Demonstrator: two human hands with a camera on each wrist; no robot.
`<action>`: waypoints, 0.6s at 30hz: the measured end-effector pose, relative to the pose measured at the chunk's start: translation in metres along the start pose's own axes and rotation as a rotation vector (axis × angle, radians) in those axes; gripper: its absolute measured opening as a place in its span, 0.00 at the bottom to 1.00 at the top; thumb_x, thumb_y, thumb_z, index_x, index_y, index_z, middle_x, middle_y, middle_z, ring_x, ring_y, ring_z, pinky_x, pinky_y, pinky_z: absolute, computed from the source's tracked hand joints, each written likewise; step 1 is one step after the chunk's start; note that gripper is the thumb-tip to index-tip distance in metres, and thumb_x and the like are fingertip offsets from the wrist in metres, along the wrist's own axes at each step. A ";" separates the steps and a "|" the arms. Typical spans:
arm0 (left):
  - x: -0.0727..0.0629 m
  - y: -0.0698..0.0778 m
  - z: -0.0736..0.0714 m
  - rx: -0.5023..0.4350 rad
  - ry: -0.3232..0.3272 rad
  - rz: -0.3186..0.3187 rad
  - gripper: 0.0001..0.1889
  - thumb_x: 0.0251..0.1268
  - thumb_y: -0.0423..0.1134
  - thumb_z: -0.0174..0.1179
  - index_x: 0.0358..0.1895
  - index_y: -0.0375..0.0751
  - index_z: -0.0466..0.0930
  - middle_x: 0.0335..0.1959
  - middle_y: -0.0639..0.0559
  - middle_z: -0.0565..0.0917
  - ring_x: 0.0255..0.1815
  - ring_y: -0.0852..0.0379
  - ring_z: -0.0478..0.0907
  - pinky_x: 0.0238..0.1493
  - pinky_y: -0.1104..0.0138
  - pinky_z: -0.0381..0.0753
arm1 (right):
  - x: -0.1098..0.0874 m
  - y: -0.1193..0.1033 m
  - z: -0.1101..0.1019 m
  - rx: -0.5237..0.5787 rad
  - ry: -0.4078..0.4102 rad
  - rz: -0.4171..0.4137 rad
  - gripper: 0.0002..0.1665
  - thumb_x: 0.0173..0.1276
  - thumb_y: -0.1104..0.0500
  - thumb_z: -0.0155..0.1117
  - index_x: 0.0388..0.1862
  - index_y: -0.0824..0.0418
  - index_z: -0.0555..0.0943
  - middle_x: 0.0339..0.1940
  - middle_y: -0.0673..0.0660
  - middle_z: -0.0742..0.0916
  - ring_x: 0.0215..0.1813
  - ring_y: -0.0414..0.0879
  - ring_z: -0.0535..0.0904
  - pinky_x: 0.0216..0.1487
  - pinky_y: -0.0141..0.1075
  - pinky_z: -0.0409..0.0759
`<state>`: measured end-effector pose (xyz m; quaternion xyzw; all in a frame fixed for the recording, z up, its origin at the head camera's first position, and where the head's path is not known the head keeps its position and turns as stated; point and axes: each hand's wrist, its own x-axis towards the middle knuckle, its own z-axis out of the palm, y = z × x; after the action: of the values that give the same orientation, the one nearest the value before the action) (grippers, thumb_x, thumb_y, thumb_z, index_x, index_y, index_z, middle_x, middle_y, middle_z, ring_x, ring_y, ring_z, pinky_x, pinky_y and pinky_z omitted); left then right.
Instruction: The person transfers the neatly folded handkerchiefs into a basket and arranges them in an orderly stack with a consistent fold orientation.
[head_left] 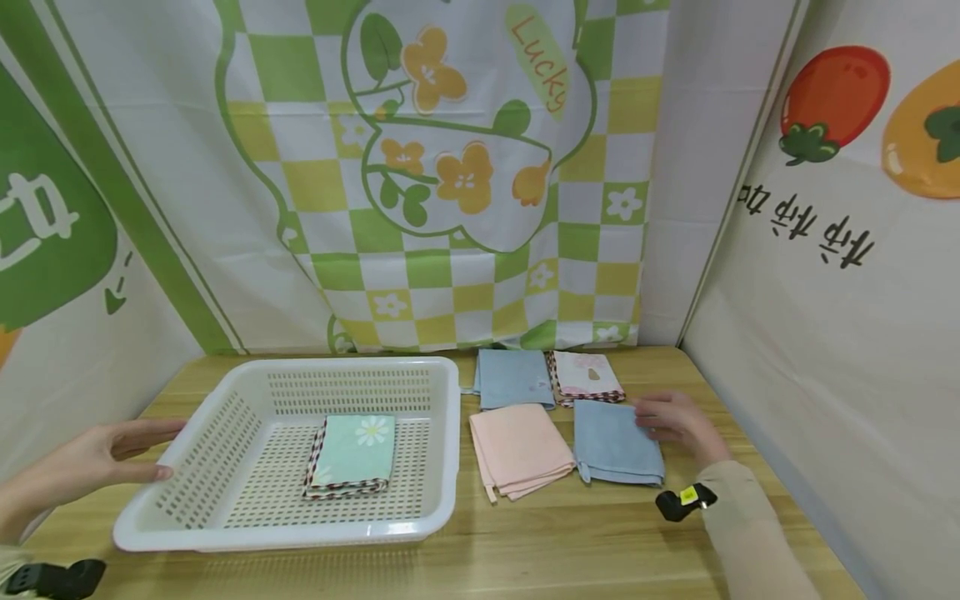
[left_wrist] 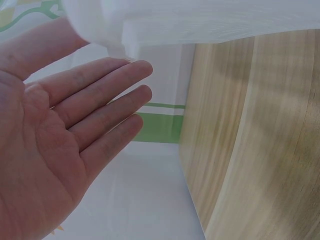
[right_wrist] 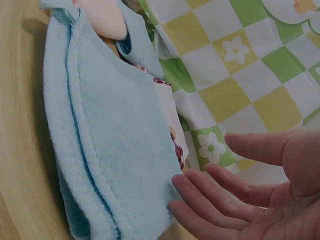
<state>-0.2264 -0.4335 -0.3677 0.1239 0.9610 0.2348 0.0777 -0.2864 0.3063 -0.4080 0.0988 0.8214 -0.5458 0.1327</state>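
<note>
At the left end of a white plastic basket, my left hand has its fingers straight, close against the outer wall. The left wrist view shows the bare palm of that hand, its fingertips next to the basket's pale side. Inside the basket lies a folded mint-green towel with a daisy and checked trim. On the right, my right hand is at the edge of a folded blue towel. Seen from the right wrist, its fingers are spread and slightly bent, the tips at the cloth.
A folded pink towel lies between the basket and the nearer blue towel. Behind are another blue towel and a white towel with checked trim. Printed curtains stand behind and beside the wooden table.
</note>
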 end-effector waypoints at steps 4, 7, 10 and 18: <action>0.000 -0.003 0.000 -0.009 0.013 0.027 0.35 0.62 0.45 0.63 0.66 0.27 0.63 0.61 0.46 0.75 0.51 0.66 0.77 0.38 0.67 0.81 | -0.003 0.001 -0.003 0.011 0.000 0.001 0.38 0.73 0.55 0.52 0.68 0.81 0.53 0.64 0.77 0.70 0.65 0.65 0.69 0.64 0.52 0.71; 0.000 -0.005 0.000 -0.031 0.016 0.040 0.34 0.62 0.44 0.63 0.66 0.28 0.64 0.58 0.63 0.73 0.46 0.85 0.67 0.38 0.68 0.81 | -0.005 0.001 -0.003 0.018 0.014 -0.010 0.38 0.73 0.56 0.53 0.68 0.82 0.54 0.64 0.77 0.70 0.65 0.65 0.70 0.64 0.52 0.71; 0.000 -0.005 -0.001 -0.048 0.011 0.041 0.34 0.62 0.44 0.63 0.67 0.28 0.64 0.54 0.77 0.68 0.43 0.90 0.60 0.37 0.73 0.78 | -0.005 0.003 -0.004 0.015 0.035 -0.017 0.37 0.72 0.57 0.53 0.67 0.82 0.55 0.63 0.77 0.71 0.63 0.63 0.72 0.63 0.51 0.72; 0.000 -0.001 0.001 -0.036 -0.003 0.028 0.35 0.63 0.44 0.62 0.67 0.24 0.61 0.63 0.23 0.68 0.56 0.36 0.75 0.41 0.54 0.82 | 0.013 0.023 -0.015 0.117 0.089 -0.003 0.37 0.65 0.60 0.63 0.65 0.80 0.62 0.44 0.62 0.86 0.43 0.42 0.83 0.50 0.39 0.82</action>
<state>-0.2269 -0.4343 -0.3689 0.1361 0.9547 0.2527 0.0783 -0.2929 0.3292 -0.4270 0.1293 0.7935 -0.5880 0.0892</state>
